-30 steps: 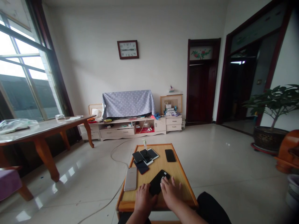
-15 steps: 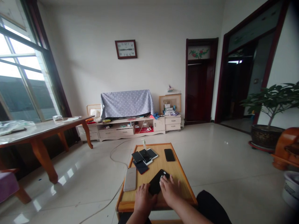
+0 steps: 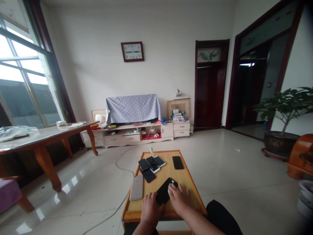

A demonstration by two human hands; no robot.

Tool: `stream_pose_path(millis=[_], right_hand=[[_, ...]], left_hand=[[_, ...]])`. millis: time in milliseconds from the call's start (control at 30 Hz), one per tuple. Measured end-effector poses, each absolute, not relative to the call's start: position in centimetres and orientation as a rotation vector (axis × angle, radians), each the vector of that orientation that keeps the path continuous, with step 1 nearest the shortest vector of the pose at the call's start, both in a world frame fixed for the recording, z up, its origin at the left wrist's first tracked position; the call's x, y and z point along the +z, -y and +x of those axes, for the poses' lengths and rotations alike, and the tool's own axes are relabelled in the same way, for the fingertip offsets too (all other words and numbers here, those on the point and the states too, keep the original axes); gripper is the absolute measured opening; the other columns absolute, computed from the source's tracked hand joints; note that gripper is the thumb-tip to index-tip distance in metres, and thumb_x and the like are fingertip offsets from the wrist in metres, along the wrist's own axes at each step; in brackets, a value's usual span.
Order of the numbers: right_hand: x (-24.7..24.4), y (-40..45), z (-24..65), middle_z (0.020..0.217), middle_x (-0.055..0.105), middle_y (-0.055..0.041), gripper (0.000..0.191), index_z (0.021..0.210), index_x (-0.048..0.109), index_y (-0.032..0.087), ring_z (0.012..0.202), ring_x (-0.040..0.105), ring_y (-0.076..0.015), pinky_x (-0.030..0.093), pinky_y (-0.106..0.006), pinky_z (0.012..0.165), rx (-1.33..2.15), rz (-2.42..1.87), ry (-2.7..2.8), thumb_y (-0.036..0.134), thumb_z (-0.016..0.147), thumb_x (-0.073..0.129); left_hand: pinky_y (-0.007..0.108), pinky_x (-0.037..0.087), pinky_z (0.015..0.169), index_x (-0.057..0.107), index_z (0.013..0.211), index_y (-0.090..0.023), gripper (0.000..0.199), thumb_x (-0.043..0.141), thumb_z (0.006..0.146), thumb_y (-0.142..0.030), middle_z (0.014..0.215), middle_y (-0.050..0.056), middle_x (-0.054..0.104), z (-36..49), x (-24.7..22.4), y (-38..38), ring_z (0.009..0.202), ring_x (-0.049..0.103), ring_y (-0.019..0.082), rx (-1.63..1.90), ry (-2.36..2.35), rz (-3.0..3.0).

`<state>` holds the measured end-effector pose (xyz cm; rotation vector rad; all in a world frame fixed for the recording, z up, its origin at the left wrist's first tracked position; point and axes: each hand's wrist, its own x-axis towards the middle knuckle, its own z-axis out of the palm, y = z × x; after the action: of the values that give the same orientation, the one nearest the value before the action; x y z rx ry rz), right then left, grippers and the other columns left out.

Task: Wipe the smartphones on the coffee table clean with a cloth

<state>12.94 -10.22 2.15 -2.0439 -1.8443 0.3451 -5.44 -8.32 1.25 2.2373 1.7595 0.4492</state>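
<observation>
A framed clock (image 3: 132, 51) hangs on the pale wall (image 3: 85, 49), above a patterned cloth (image 3: 133, 107) draped over something wide on a low white cabinet (image 3: 167, 131). Small boxes (image 3: 176, 115) are stacked before a picture frame (image 3: 187, 105) at the cabinet's right end. Further right stands a dark red door (image 3: 209, 98) (its top panel (image 3: 209, 55) painted with flowers), then a leafy plant (image 3: 288, 106) in a dark pot (image 3: 281, 143), with a bucket (image 3: 305, 199) nearer. On the left, clear plastic (image 3: 17, 131) lies on a long table (image 3: 49, 138) beside the window (image 3: 22, 75); a thin cable (image 3: 115, 160) curves across the shiny floor (image 3: 97, 186).
</observation>
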Motion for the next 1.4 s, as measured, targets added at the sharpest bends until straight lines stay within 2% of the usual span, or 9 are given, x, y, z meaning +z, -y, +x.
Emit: stream_pose_path(millis=[100, 233, 500, 700, 900, 1233, 1400], right_hand=[[1.9, 10.1, 13.1, 0.156, 0.045, 0.0013, 0.056, 0.146, 0.051, 0.035, 0.152, 0.019, -0.0338, 0.011, -0.070, 0.117, 0.320, -2.064, 1.843, 0.047, 0.104, 0.015], [1.6, 10.9, 12.3, 0.158, 0.042, 0.0029, 0.052, 0.148, 0.048, 0.035, 0.152, 0.019, -0.0300, 0.007, -0.062, 0.121, 0.297, -2.012, 1.915, 0.047, 0.104, 0.023], [1.5, 11.3, 12.1, 0.158, 0.042, 0.0033, 0.056, 0.150, 0.046, 0.033, 0.152, 0.019, -0.0311, 0.002, -0.060, 0.122, 0.256, -1.960, 1.948, 0.050, 0.103, 0.022], [1.3, 10.1, 12.1, 0.157, 0.042, 0.0045, 0.055, 0.149, 0.047, 0.037, 0.153, 0.018, -0.0331, 0.006, -0.066, 0.120, 0.305, -1.998, 1.907, 0.052, 0.103, 0.021], [1.7, 7.4, 11.5, 0.158, 0.041, 0.0002, 0.055, 0.150, 0.046, 0.034, 0.151, 0.024, -0.0325, 0.009, -0.069, 0.119, 0.336, -1.974, 1.933, 0.049, 0.103, 0.021], [0.9, 3.6, 11.9, 0.155, 0.046, -0.0019, 0.052, 0.147, 0.050, 0.035, 0.147, 0.035, -0.0299, 0.006, -0.068, 0.120, 0.336, -1.871, 1.974, 0.045, 0.103, 0.024], [0.7, 2.6, 12.2, 0.152, 0.048, 0.0004, 0.052, 0.143, 0.054, 0.040, 0.146, 0.036, -0.0336, 0.010, -0.072, 0.118, 0.296, -1.903, 1.971, 0.050, 0.102, 0.022]], left_hand=[[0.031, 0.034, 0.107, 0.057, 0.126, -0.022, 0.051, 0.064, 0.079, -0.041, 0.129, 0.007, 0.061, -5.4, 1.3, 8.4, 0.125, 0.051, 0.024, 0.448, -1.756, 2.232], [0.030, 0.032, 0.108, 0.056, 0.129, -0.021, 0.053, 0.063, 0.080, -0.040, 0.132, 0.007, 0.060, -5.3, 1.4, 8.4, 0.126, 0.050, 0.023, 0.425, -1.756, 2.223], [0.032, 0.033, 0.108, 0.055, 0.129, -0.020, 0.056, 0.061, 0.076, -0.037, 0.134, 0.009, 0.059, -5.2, 1.9, 7.4, 0.127, 0.049, 0.024, 0.339, -1.779, 2.233], [0.037, 0.034, 0.107, 0.057, 0.127, -0.021, 0.057, 0.061, 0.072, -0.037, 0.132, 0.009, 0.060, -5.7, 2.8, 5.8, 0.128, 0.047, 0.027, 0.310, -1.723, 2.316], [0.036, 0.033, 0.109, 0.057, 0.129, -0.024, 0.060, 0.062, 0.074, -0.048, 0.136, 0.007, 0.059, -7.1, 3.6, 4.4, 0.130, 0.047, 0.027, 0.285, -1.666, 2.355], [0.038, 0.032, 0.111, 0.054, 0.139, -0.022, 0.066, 0.055, 0.079, -0.050, 0.144, 0.010, 0.055, -7.7, 2.7, 2.9, 0.135, 0.046, 0.029, 0.250, -1.748, 2.336], [0.042, 0.029, 0.114, 0.055, 0.139, -0.029, 0.070, 0.059, 0.073, -0.051, 0.149, 0.005, 0.053, -7.9, 2.5, 1.8, 0.140, 0.041, 0.031, 0.145, -1.755, 2.268]])
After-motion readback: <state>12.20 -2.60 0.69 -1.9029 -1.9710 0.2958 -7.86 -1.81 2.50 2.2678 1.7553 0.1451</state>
